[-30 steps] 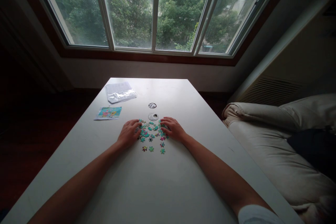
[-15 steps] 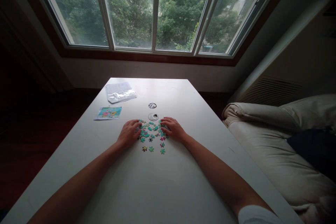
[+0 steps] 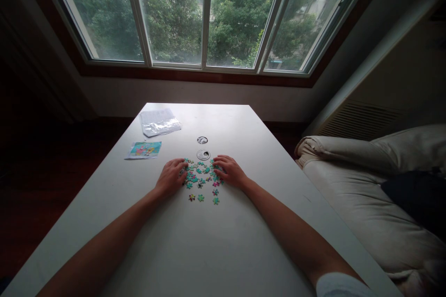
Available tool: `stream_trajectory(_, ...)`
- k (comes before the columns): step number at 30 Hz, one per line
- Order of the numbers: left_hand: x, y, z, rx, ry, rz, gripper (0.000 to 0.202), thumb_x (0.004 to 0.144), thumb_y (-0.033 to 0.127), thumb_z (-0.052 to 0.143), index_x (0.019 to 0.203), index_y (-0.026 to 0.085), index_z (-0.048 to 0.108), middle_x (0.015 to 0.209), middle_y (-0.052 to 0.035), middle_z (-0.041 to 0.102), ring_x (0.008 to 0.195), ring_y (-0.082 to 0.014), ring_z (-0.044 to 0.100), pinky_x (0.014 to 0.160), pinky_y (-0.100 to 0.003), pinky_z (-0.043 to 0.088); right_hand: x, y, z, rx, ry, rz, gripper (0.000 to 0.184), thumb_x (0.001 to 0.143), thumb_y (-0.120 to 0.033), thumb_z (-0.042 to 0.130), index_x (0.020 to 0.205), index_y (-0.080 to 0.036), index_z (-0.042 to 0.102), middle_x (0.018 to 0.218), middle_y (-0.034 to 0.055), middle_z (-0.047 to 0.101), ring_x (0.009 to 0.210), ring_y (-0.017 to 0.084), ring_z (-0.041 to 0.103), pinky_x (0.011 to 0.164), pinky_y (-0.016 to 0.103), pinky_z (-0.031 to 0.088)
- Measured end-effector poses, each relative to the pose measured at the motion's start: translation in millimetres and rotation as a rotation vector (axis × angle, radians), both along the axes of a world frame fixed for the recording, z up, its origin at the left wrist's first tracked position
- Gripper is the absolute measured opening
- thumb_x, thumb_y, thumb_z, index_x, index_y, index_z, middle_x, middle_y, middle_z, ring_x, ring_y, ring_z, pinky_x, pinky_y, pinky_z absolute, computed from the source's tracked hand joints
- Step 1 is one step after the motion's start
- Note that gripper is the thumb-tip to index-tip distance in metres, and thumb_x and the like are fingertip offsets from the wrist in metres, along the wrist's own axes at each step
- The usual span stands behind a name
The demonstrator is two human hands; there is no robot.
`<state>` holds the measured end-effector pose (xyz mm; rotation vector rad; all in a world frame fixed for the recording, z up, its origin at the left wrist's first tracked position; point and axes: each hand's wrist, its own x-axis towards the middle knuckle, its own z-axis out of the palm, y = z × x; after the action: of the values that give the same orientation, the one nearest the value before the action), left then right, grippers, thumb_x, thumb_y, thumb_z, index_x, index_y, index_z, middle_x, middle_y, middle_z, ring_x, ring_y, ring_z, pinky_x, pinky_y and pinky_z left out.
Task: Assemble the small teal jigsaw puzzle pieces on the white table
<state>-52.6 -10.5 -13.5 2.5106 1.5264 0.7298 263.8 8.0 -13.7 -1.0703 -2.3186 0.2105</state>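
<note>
Several small teal and pink jigsaw pieces (image 3: 201, 175) lie scattered in the middle of a white table (image 3: 209, 241). My left hand (image 3: 170, 176) rests palm down at the left edge of the pile, fingers bent and touching pieces. At the right edge lies my right hand (image 3: 230, 171), its fingers spread flat over some pieces. Neither hand lifts a piece. Three pieces (image 3: 202, 198) lie apart, nearer to me.
A colourful picture card (image 3: 144, 149) lies left of the pile, and a clear plastic bag (image 3: 159, 122) behind it. Two round table grommets (image 3: 203, 154) sit just beyond the pieces. A white sofa (image 3: 365, 195) stands close on the right. Large windows fill the far wall.
</note>
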Motion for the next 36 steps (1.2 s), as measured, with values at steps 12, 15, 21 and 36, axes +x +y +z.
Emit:
stream_trajectory(12, -1.3, 2.6, -4.7, -0.001, -0.005, -0.02, 0.034, 0.095, 0.034, 0.053, 0.126, 0.029, 0.066, 0.143, -0.0048, 0.058, 0.137, -0.0285, 0.048, 0.117, -0.05, 0.036, -0.3, -0.9, 0.2, -0.005, -0.005, 0.009, 0.025, 0.093, -0.038, 0.064, 0.117, -0.03, 0.07, 0.131, 0.0033, 0.068, 0.133, 0.027, 0.054, 0.112, 0.05, 0.042)
stream_trajectory(15, -0.6, 2.5, -4.5, -0.011, 0.002, -0.03, 0.035, 0.097, 0.038, 0.052, 0.128, 0.029, 0.066, 0.145, -0.005, 0.057, 0.138, -0.0285, 0.046, 0.117, -0.05, 0.036, -0.4, -1.2, 0.6, -0.005, -0.002, 0.009, 0.028, 0.093, -0.038, 0.065, 0.12, -0.031, 0.069, 0.132, 0.0025, 0.068, 0.133, 0.027, 0.054, 0.113, 0.05, 0.041)
stream_trajectory(21, 1.2, 0.1, -0.2, -0.022, -0.009, -0.06, 0.041, 0.097, 0.048, 0.052, 0.131, 0.028, 0.064, 0.144, -0.0055, 0.058, 0.138, -0.0279, 0.046, 0.118, -0.049, 0.036, 0.0, -0.9, 0.6, -0.01, -0.003, -0.008, 0.031, 0.094, -0.038, 0.063, 0.123, -0.03, 0.068, 0.132, 0.0038, 0.068, 0.133, 0.028, 0.054, 0.113, 0.05, 0.041)
stream_trajectory(36, 1.3, -0.4, -0.1, -0.014, 0.035, -0.101, 0.045, 0.093, 0.044, 0.059, 0.135, 0.028, 0.059, 0.144, -0.0044, 0.058, 0.142, -0.0302, 0.041, 0.119, -0.051, 0.036, 0.7, 0.7, -1.8, 0.001, 0.013, 0.006, 0.032, 0.093, -0.038, 0.064, 0.124, -0.03, 0.068, 0.13, 0.0041, 0.068, 0.13, 0.027, 0.056, 0.112, 0.05, 0.042)
